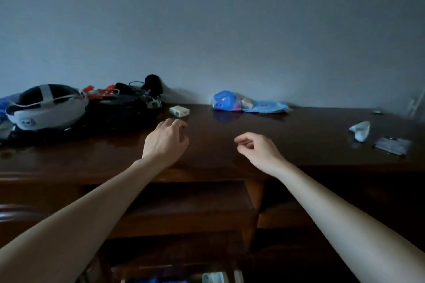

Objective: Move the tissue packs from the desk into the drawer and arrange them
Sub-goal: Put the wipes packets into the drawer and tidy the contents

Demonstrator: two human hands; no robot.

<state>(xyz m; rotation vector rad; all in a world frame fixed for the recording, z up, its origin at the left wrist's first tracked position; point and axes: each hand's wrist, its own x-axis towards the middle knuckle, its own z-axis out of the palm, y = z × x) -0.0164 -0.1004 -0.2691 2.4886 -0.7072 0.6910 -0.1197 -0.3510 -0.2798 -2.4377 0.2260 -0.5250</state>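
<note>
Your left hand (166,142) hangs over the desk (230,145) with its fingers loosely extended and slightly bent; it grips nothing. A ring shows on one finger. Your right hand (257,148) has its fingers loosely curled toward the thumb, with a gap between them, and it also holds nothing. Whether either hand touches the desk top cannot be told.

The tissue packs (248,104), in blue wrapping, lie at the back of the desk against the wall (207,30), well beyond both hands. A small white box (179,111) sits just ahead of your left fingertips, apart from them. To the far left lies a white and dark headset (46,108) beside a pile of dark items and cables (128,101). To the far right lie a crumpled white piece (360,130) and a flat silvery packet (392,145).

The desk is dark polished wood. Below its front edge a drawer (184,266) stands pulled out; blue and pale items show inside at the bottom edge of the view, too cropped to identify.

Both forearms reach forward from the lower corners, bare, converging toward the middle of the desk, with the backs of the hands turned up.
</note>
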